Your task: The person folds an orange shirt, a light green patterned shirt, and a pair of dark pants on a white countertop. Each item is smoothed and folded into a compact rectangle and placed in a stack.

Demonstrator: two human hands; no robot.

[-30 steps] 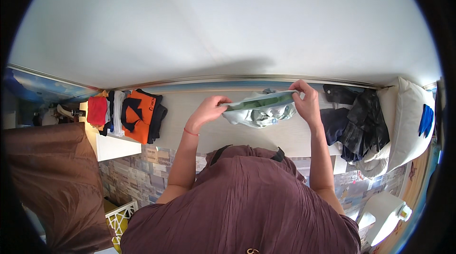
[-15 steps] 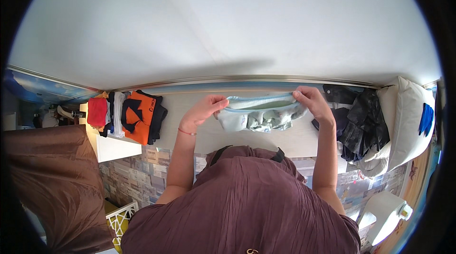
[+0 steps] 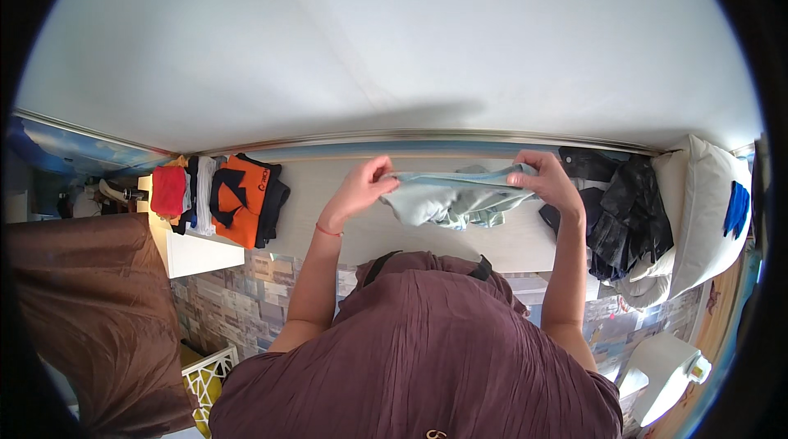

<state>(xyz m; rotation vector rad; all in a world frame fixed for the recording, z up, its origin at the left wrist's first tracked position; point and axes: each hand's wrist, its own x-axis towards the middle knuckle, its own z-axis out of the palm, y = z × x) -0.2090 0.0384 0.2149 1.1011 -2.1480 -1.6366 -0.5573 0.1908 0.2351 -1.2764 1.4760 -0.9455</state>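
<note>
while both arms reach up over the pale shelf [image 3: 345,229], we see the left hand [image 3: 361,188] pinching one end of a light blue garment [image 3: 451,197], fingers closed tight on the fabric's upper edge. over at three o'clock from it, the right hand [image 3: 546,184] is clamped on the other end of the same edge, thumb and fingers pressed together around the cloth. between the two hands we have the garment stretched along its top, the rest hanging crumpled and bunched just above the shelf surface, near the middle of the view. at nine o'clock from the left hand, well apart, sits a folded orange and black garment [image 3: 246,201], and just beside that, further toward nine, a small stack with a red piece [image 3: 168,191] and white ones. at three o'clock from the right hand, touching close, lies a heap of dark clothes [image 3: 616,209], and past it a white pillow [image 3: 706,209]. down at six o'clock we see the person's brown top [image 3: 427,349].
</note>
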